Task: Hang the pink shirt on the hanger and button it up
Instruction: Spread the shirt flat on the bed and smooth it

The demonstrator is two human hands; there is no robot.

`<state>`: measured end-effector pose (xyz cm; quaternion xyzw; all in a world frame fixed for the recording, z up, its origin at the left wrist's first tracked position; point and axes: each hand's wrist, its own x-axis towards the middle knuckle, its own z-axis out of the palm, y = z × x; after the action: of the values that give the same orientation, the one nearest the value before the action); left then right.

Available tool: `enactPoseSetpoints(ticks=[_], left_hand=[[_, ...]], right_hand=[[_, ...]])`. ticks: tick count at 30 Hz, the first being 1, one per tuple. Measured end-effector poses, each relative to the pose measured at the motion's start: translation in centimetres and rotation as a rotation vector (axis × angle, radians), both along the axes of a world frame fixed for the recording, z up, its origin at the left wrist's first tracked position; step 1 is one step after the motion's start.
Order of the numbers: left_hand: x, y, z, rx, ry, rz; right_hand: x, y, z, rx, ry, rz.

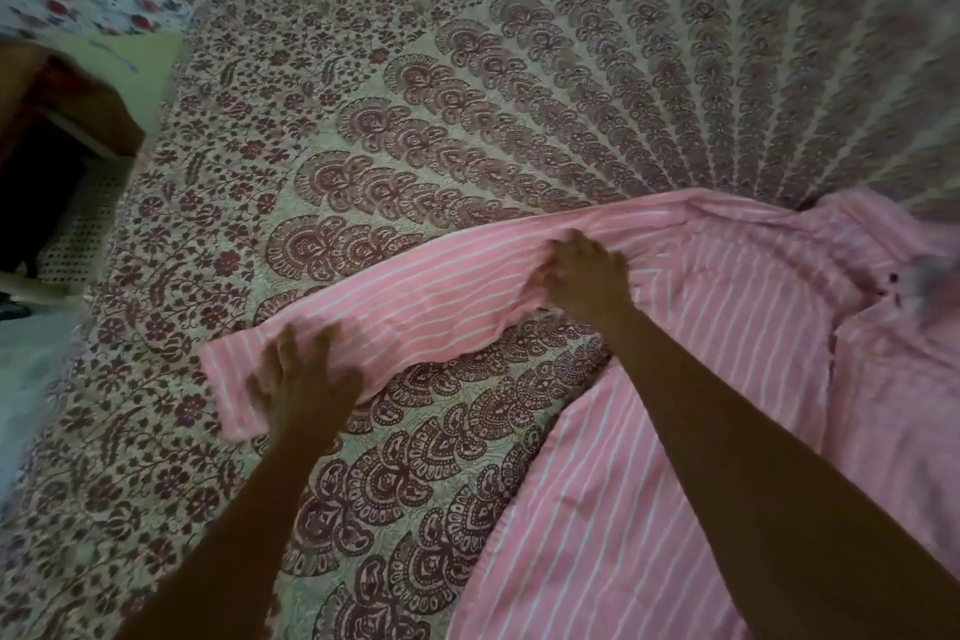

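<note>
On the bedspread, the shirt is lying spread open toward the right, its body running off the frame's right and lower edges. I am reading this as preparation: the garment is being flattened before any hanger goes in. The sleeve is stretching leftward across the bed, apparently being pulled straight between the two hands. The right hand is gripping the sleeve near the shoulder, fingers curled into bunched cloth, likely anchoring it. The left hand is pressing on the cuff end with fingers spread and straight, holding nothing; motion blur is softening its outline. No hanger is showing anywhere in view. The collar area at far right is blurring badly. Dark buttons are just showing there, and I cannot tell whether any is fastened.
</note>
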<state>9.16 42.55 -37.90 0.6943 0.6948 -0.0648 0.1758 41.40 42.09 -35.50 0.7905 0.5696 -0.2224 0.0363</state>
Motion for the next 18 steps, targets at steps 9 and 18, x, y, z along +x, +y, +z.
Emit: enactPoseSetpoints(ticks=[9, 18], left_hand=[[15.8, 1.2, 3.6, 0.204, -0.343, -0.321], [36.1, -1.5, 4.4, 0.244, -0.556, -0.675]], right_hand=[[9.2, -10.7, 3.0, 0.122, 0.019, -0.234], [21.2, -19.4, 2.9, 0.281, -0.079, -0.715]])
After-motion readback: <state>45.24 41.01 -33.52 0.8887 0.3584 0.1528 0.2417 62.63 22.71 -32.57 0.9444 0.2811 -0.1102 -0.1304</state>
